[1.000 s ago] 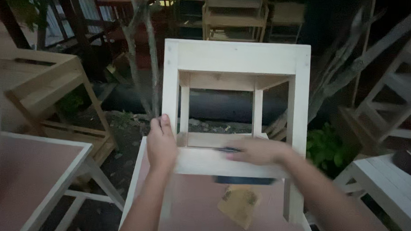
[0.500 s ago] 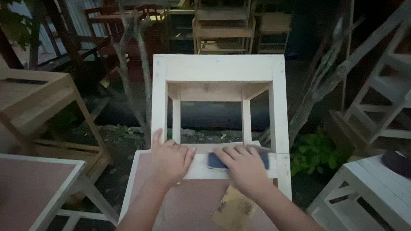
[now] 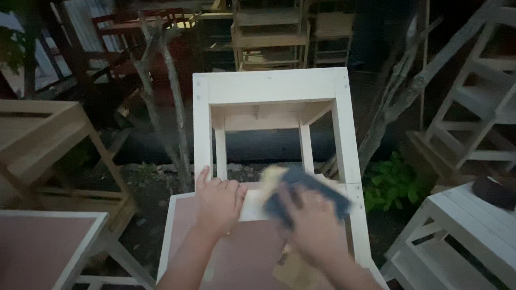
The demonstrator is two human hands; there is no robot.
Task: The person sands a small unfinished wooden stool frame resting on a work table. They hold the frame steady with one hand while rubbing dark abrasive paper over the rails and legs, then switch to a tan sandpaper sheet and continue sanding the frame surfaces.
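The left hand (image 3: pixel 217 203) lies flat, palm down, on the near rail of the white frame (image 3: pixel 271 88), fingers together and pointing away, thumb out to the right. Its grip is open and holds nothing; it only presses on the wood. The forearm comes up from the near edge, slanting slightly right.

The frame is pale painted wood, a square of flat boards standing up from the pink table (image 3: pixel 242 259), with two thin legs showing through the opening. Its long side boards run near to far, and its open side faces the viewer.

Just right of the left hand, the right hand (image 3: pixel 315 224) is blurred. Its fingers are curled over a dark blue block (image 3: pixel 305 192), so the grip is closed on it. The block sits on the same near rail, touching it, between the two side boards. Its long axis runs left to right, tilted a little with the right end lower. A pale strip shows at its far left edge; I cannot tell what that is.

A tan sheet (image 3: pixel 296 272) lies on the table under the right forearm.
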